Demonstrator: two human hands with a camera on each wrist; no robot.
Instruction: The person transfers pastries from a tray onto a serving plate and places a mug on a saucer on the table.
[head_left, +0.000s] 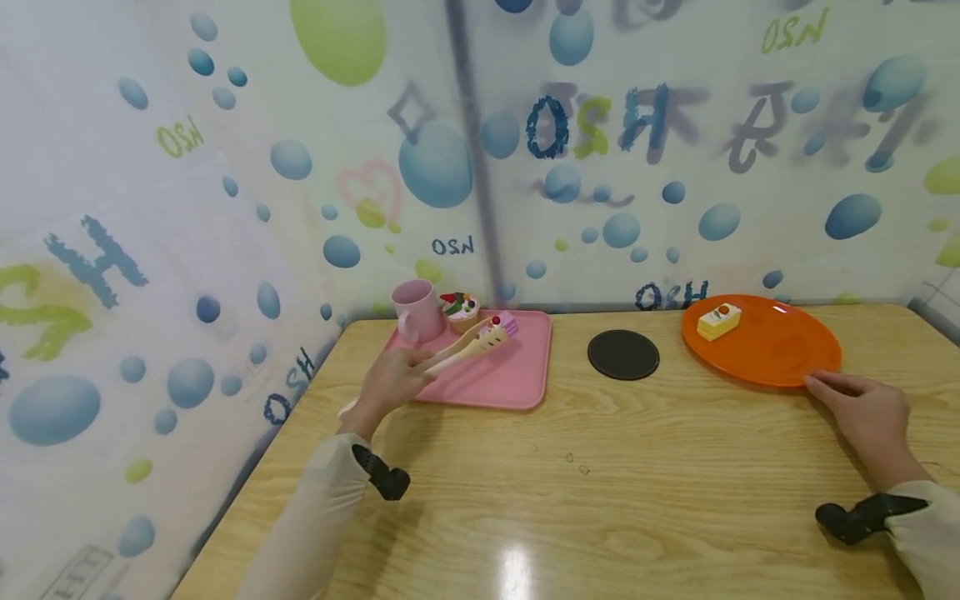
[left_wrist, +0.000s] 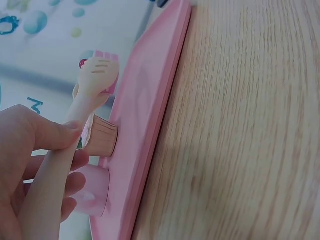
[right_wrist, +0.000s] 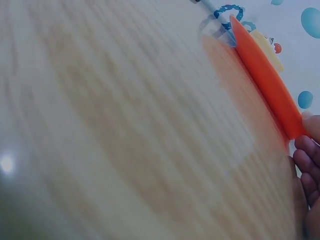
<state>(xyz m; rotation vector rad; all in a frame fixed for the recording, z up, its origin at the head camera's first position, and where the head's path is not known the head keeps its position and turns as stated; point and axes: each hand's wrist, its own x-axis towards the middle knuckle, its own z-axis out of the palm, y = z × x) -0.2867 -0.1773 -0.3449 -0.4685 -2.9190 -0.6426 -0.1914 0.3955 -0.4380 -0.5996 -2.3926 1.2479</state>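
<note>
We hold pink cake (head_left: 509,322) in tongs (left_wrist: 57,167) above the tray (head_left: 528,367), far left corner of desk (head_left: 570,517).
Left grip (head_left: 393,380) curls round tongs, right grip (head_left: 866,417) pinches plate (head_left: 780,337); next seems to need steady squeezing.

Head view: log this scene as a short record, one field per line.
Left hand: grips tongs
Tongs: pinch pink cake over tray
Tray: pink; bears mug and cupcake, side by side
Right hand: pinches plate by its near rim
Plate: orange; bears yellow cake
Disc: black, on table, between tray and plate
</note>
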